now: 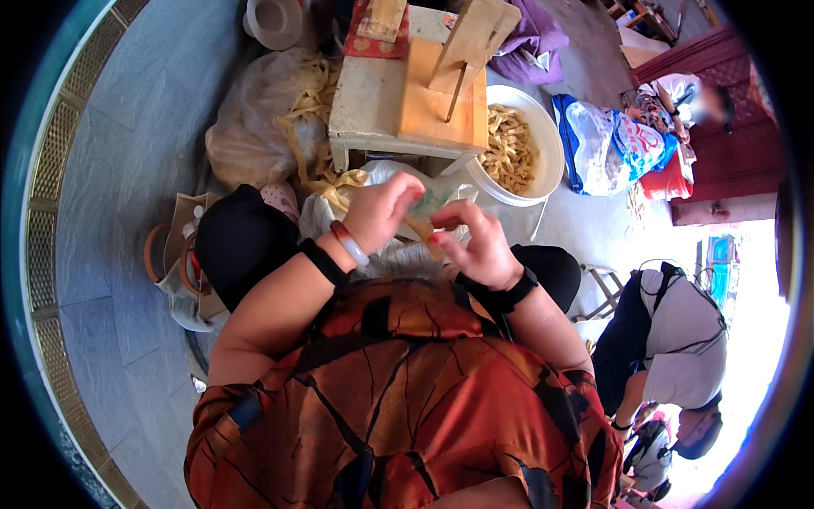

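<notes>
Left hand [383,214], fingers curled; right hand [482,250], tan strip [423,231] at fingertips. Low white table [360,110] bears wooden boards [423,106]. White tub [551,153] holds tan pieces [510,157]. Plastic sack [246,131], left.

This looks like a small workshop, with a low worktable [365,114], wooden board [421,106] and bucket [551,148] of strips [509,161].

Single head view, wide fisheye, worn on the person, looking steeply down and a bit forward over the own lap. Patterned shirt [424,373] very near, fills lower middle. Left fingers [405,184] and right fingers [468,214] close, just above centre. Low counter [365,102] farther off, top centre. Perforated metal strip [41,246] bends along left rim; stooping person [685,335] well off, right side. Black corners.
</notes>
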Action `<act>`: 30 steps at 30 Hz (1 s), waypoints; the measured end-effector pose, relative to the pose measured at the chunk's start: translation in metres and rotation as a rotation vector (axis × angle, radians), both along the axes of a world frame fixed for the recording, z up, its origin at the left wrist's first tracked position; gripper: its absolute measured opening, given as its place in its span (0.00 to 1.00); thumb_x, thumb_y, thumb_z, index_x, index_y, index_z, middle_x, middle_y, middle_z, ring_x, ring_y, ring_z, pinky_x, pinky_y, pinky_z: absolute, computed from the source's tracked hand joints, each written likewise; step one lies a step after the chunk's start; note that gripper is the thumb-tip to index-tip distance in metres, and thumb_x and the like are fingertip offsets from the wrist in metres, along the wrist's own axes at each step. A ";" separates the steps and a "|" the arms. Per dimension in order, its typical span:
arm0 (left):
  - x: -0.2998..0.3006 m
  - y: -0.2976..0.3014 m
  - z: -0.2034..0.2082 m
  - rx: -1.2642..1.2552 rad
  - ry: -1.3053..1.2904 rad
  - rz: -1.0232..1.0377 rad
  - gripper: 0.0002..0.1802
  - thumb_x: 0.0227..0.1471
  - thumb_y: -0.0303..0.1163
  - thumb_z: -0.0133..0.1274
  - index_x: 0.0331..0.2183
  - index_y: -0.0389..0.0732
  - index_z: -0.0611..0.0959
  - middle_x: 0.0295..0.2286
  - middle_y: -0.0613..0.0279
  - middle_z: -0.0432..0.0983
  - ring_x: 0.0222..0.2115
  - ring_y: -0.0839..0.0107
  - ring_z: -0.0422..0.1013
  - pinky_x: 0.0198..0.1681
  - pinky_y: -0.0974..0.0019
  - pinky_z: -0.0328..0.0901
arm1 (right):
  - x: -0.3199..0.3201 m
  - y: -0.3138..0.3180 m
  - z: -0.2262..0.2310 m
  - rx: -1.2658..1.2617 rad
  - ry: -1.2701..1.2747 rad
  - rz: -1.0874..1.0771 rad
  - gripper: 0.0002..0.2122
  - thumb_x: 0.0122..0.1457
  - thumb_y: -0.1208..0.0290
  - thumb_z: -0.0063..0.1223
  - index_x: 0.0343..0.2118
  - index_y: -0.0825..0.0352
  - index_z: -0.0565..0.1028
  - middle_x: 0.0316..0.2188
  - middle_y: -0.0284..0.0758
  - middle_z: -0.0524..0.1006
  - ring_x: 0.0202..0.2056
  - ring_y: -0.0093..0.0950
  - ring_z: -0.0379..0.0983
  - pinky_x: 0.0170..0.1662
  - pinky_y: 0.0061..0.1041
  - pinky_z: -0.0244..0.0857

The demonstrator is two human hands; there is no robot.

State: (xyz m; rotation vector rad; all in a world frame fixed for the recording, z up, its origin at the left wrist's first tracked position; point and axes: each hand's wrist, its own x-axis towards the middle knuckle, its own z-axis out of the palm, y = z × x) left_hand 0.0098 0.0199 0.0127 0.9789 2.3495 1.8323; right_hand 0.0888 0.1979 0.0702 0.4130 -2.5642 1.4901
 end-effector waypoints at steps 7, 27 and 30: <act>-0.009 -0.003 0.019 -0.098 -0.062 -0.065 0.07 0.56 0.32 0.52 0.30 0.39 0.75 0.20 0.58 0.72 0.21 0.65 0.69 0.25 0.66 0.62 | -0.002 0.011 0.006 0.175 -0.004 0.059 0.06 0.48 0.82 0.55 0.28 0.67 0.70 0.21 0.38 0.73 0.23 0.38 0.72 0.28 0.31 0.67; -0.112 0.034 0.033 -0.312 -0.056 0.276 0.10 0.52 0.35 0.55 0.28 0.37 0.78 0.23 0.50 0.76 0.25 0.54 0.73 0.28 0.60 0.66 | -0.124 0.073 -0.008 0.454 0.148 -0.263 0.04 0.52 0.75 0.55 0.30 0.67 0.74 0.26 0.43 0.76 0.29 0.42 0.74 0.34 0.34 0.69; -0.079 0.011 0.033 -0.149 -0.239 0.121 0.11 0.54 0.34 0.55 0.27 0.36 0.77 0.21 0.55 0.76 0.22 0.67 0.72 0.27 0.66 0.65 | -0.094 0.131 -0.023 0.090 -0.133 -0.363 0.03 0.58 0.76 0.53 0.34 0.68 0.73 0.27 0.29 0.76 0.28 0.16 0.71 0.30 0.17 0.66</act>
